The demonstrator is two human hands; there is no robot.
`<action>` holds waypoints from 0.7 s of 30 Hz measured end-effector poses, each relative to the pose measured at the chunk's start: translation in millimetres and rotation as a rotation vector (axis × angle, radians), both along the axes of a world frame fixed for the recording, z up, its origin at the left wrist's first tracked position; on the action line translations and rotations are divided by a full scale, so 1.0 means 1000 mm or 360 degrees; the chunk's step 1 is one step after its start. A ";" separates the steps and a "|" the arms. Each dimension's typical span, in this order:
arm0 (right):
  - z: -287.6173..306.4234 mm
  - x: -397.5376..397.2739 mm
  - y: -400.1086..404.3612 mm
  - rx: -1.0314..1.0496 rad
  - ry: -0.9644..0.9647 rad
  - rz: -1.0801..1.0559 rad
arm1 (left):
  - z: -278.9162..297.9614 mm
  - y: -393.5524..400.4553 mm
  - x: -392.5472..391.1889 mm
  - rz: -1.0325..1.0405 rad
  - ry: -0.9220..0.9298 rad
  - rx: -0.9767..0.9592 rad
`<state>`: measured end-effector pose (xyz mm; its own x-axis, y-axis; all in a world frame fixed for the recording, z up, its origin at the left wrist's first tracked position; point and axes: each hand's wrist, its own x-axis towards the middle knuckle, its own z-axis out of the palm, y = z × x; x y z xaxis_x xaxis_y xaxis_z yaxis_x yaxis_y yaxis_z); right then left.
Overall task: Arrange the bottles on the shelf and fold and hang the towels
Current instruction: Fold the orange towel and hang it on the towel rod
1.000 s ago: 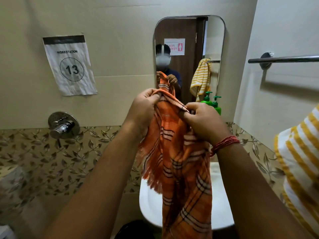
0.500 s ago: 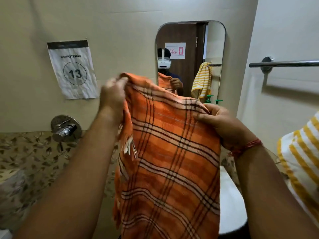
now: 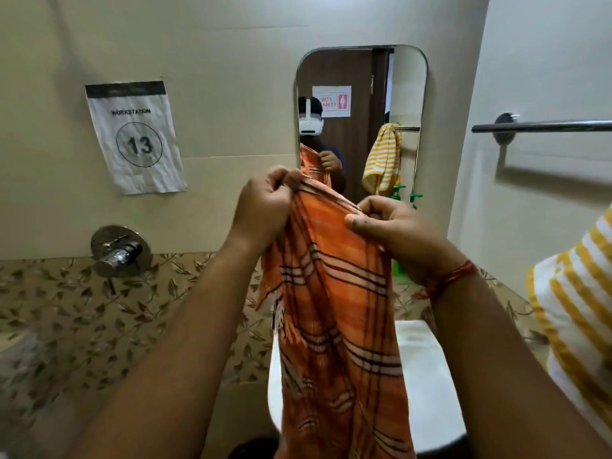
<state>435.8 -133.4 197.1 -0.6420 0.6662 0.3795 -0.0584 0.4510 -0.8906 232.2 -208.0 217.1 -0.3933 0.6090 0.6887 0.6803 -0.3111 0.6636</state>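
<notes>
While both forearms reach forward from the bottom edge, the left hand (image 3: 265,207) and the right hand (image 3: 397,233) each pinch the upper edge of the orange towel (image 3: 334,309), fingers curled tight into the cloth. This towel is thin woven fabric with dark and pale plaid stripes, gathered into soft vertical folds between the hands and hanging down long in front of the white basin (image 3: 430,392), whose rim is smooth and rounded. A fringe of loose threads shows along its left edge. A red thread band (image 3: 453,279) circles the right wrist. At the right edge hangs a yellow-and-white striped towel (image 3: 576,309) of thicker, ribbed cloth. Behind the right hand stand green pump bottles (image 3: 399,193), mostly hidden. On the leaf-patterned tile band sits a round, shiny metal tap (image 3: 119,250). Above, on plain glossy cream tiles, a wrinkled paper sign (image 3: 135,137) reads WORKSTATION 13. A rounded-corner mirror (image 3: 407,94) is fixed to the far wall, and a straight chrome towel bar (image 3: 546,126) crosses the right wall.
</notes>
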 end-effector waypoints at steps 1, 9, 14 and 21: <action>-0.005 0.005 0.003 -0.0068 0.0042 -0.0032 | 0.000 0.001 -0.009 0.0107 -0.0131 0.0092; 0.007 0.007 -0.002 0.0495 -0.0099 -0.0238 | 0.005 -0.006 0.010 -0.0274 0.0272 -0.0118; 0.014 -0.009 -0.008 0.0694 -0.0102 -0.0245 | 0.002 -0.005 0.036 -0.0673 0.0371 -0.0477; -0.006 0.013 0.000 0.0020 -0.0139 0.0090 | -0.002 0.002 0.018 -0.0296 0.0303 -0.0103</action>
